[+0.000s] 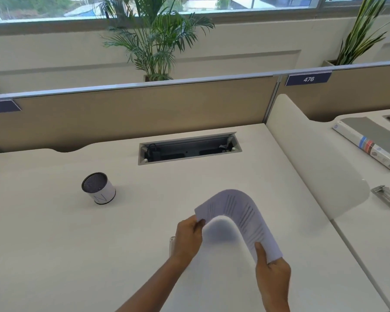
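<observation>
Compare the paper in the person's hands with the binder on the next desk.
The paper is bent into an arch; the binder lies flat. The paper is gripped at each end by the left hand and right hand; the binder rests untouched. The paper is white with printed lines; the binder is grey with a white spine bearing blue and red bands. Both are rectangular office items.

Bright, even daylight comes from the windows [212, 5] far beyond both hands, washing the white desk [54, 244] pale without hard glare. A soft grey shadow lies on the desk between the left hand [188, 237] and the right hand [271, 273], under the arched paper [241, 212] they hold. The paper's print is smeared by motion blur. The partition [133, 113] beyond the hands bows with wide-angle distortion, yet its 476 label [308, 79] stays readable.
</observation>
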Demonstrator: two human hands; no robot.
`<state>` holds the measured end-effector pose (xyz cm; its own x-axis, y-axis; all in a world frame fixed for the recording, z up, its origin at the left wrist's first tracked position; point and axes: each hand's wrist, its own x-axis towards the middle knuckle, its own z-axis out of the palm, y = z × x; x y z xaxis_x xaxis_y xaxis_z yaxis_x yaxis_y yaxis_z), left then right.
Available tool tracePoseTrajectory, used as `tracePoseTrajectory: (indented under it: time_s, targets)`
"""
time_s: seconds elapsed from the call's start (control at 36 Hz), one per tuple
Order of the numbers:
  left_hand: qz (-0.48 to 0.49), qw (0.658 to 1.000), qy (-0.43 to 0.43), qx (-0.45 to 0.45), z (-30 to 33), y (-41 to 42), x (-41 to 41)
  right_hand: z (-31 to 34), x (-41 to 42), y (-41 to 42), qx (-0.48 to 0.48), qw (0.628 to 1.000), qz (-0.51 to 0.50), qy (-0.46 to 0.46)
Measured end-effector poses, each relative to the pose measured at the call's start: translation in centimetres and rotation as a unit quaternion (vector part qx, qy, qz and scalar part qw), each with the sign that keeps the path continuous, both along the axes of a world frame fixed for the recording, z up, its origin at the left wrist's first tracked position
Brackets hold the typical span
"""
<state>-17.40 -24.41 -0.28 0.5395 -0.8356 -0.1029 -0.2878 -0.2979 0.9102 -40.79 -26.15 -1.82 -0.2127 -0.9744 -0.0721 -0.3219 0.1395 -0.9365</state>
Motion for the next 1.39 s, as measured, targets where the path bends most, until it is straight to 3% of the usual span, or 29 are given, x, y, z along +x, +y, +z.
tracePoseTrajectory:
  time_s: [0.17, 0.31, 0.47, 0.64, 0.94, 1.17, 1.39]
  targets:
    - [0.015, 0.999, 0.019, -0.030, 0.3, 0.0, 0.4, 1.4, 0.7, -0.5, -0.037, 0.999, 0.034, -0.002]
    - [-0.018, 0.999, 0.006, 0.035, -1.4, 0.8, 0.6, -0.8, 0.6, 0.0, 0.088, 0.996, -0.009, 0.023]
    - [-0.025, 0.998, -0.036, 0.037, -0.4, -0.5, 1.7, -0.5, -0.6, 0.2, 0.088, 0.996, -0.026, -0.017]
    - [-0.079, 0.993, -0.086, -0.023, 2.4, -4.9, 2.3, 1.8, -1.3, 0.4, 0.104, 0.984, -0.077, -0.121]
    - [-0.089, 0.995, 0.034, 0.028, 3.4, -11.8, -0.4, 0.9, -4.5, -0.6, 0.151, 0.932, -0.160, -0.287]
    - [-0.089, 0.986, 0.120, 0.069, 3.1, -14.2, -3.5, 0.0, -4.7, -2.0, 0.177, 0.905, -0.199, -0.331]
    - [-0.115, 0.977, 0.144, 0.110, 0.9, -13.2, -5.8, -1.1, -3.0, -3.2, 0.184, 0.890, -0.223, -0.353]
